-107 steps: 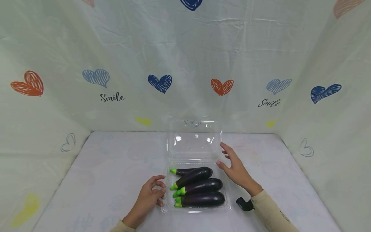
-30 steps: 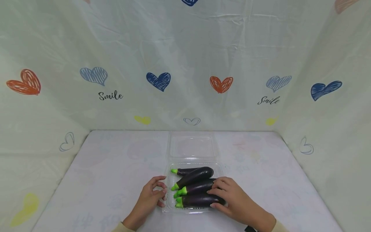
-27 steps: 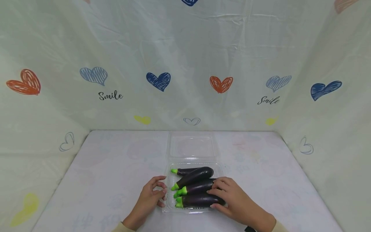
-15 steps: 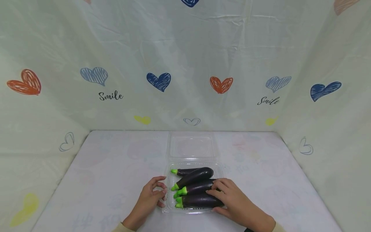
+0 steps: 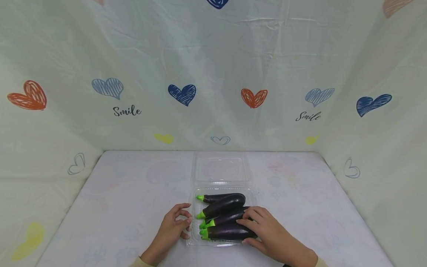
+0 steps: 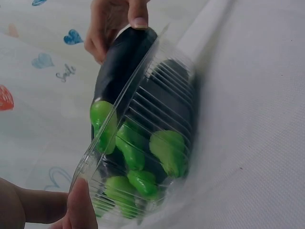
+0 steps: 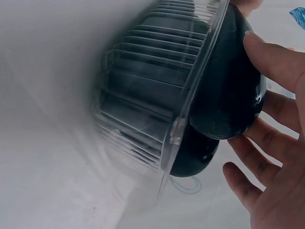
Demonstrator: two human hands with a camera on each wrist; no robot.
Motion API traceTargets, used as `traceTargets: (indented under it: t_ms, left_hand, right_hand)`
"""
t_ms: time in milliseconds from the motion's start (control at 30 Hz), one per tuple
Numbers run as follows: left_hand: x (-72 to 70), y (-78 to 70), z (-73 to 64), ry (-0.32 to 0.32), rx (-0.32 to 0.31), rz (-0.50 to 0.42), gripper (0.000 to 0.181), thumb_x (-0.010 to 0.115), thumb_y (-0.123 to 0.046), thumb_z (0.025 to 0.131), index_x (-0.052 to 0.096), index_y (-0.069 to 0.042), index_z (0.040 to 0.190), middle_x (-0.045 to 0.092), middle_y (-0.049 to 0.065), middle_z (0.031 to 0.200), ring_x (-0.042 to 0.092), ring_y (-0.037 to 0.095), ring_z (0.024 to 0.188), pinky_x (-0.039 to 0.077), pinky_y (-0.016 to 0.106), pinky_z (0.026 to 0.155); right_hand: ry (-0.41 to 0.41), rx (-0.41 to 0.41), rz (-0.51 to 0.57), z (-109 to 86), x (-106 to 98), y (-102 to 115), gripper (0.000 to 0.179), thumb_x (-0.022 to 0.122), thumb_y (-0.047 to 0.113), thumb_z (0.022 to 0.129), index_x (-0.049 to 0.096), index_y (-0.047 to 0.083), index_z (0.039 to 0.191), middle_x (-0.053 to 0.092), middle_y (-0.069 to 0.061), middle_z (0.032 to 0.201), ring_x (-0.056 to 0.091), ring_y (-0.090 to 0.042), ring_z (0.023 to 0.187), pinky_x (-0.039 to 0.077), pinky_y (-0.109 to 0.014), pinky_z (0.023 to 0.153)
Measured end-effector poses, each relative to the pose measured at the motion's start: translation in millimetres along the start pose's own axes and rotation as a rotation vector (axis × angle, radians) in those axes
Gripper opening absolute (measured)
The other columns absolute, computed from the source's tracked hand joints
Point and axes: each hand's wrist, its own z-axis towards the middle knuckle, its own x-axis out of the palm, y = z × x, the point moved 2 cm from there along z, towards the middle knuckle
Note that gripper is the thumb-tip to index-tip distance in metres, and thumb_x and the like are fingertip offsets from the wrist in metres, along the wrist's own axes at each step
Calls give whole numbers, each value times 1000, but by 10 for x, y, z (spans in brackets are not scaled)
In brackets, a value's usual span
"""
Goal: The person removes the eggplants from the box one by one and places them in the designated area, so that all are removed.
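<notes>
A clear plastic clamshell container (image 5: 194, 241) sits on the table with its ribbed base towards me and its lid (image 5: 221, 170) folded back behind. Several dark purple eggplants with green stems lie in the base, stems to the left. My right hand (image 5: 271, 235) grips the nearest eggplant (image 5: 228, 233) round its thick end. The right wrist view shows the thumb on one side of that eggplant (image 7: 224, 81) and fingers on the other, above the container's rim. My left hand (image 5: 173, 226) holds the left rim, pinched between thumb and finger in the left wrist view.
A white table (image 5: 133, 207) extends around the container. Behind it and on both sides hangs a pale cloth (image 5: 220, 59) printed with hearts and the word Smile. A small black piece (image 5: 286, 265) shows at the front edge, beside the right wrist.
My right hand has gone from beside the raised lid to the nearest eggplant, and the lid now lies farther back. Lately that eggplant has shifted slightly left. The left hand has stayed at the rim.
</notes>
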Motion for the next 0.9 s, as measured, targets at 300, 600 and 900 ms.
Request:
traceTargets:
  t_ms: [300, 600, 900]
  left_hand:
    - [1, 4, 0, -1, -1, 2, 48, 64, 8, 97, 51, 5, 143, 59, 9, 106, 61, 19, 75, 56, 29, 54]
    - [-2, 6, 0, 4, 3, -3, 48, 64, 8, 98, 50, 5, 144, 59, 9, 106, 61, 19, 74, 56, 28, 54]
    - [1, -5, -11, 2, 6, -6, 48, 63, 8, 97, 51, 5, 143, 59, 10, 107, 61, 19, 74, 56, 28, 53]
  right_hand:
    - [-12, 22, 73, 21, -101, -3, 44, 85, 33, 90, 73, 14, 127, 60, 7, 123, 55, -15, 118, 56, -40, 96]
    - [-88, 44, 108, 6, -177, -147, 42, 80, 35, 95, 71, 16, 130, 60, 7, 125, 56, -15, 116, 54, -36, 95]
    - [-124, 98, 86, -20, -248, -311, 40, 75, 40, 98, 70, 19, 132, 61, 8, 125, 56, -16, 118, 50, -35, 97]
